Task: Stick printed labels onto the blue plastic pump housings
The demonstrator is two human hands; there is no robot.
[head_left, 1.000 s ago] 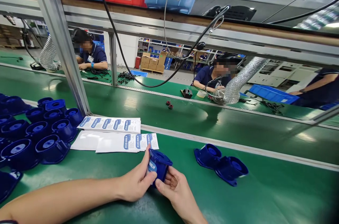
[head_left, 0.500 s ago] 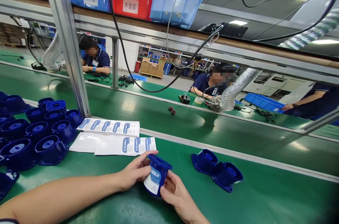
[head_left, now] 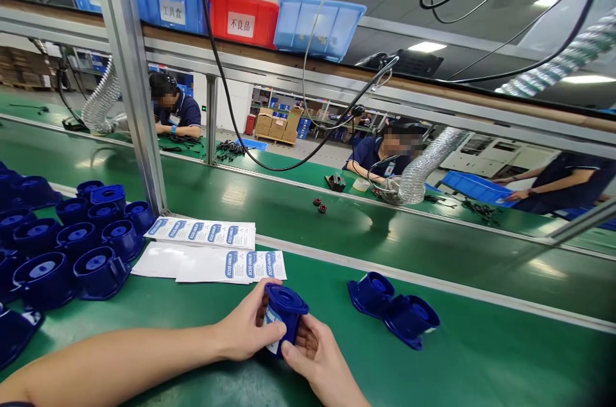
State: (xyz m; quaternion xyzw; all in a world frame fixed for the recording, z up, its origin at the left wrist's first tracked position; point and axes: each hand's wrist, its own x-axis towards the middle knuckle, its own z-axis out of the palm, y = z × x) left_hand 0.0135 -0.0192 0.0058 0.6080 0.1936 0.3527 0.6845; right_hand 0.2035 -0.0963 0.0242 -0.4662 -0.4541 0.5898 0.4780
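Both hands grip one blue housing (head_left: 285,311): left hand (head_left: 250,330) fingers curled round its labelled side, thumb pressing the label, right hand (head_left: 312,355) fingers cupped beneath. Label sheets (head_left: 231,264) lie just beyond the fingertips; two more housings (head_left: 394,307) sit right of them.

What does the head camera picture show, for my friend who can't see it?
Two bare hands, left hand and right hand, hold a blue plastic housing bearing a white label over a green table. Label sheets and more blue housings lie nearby.
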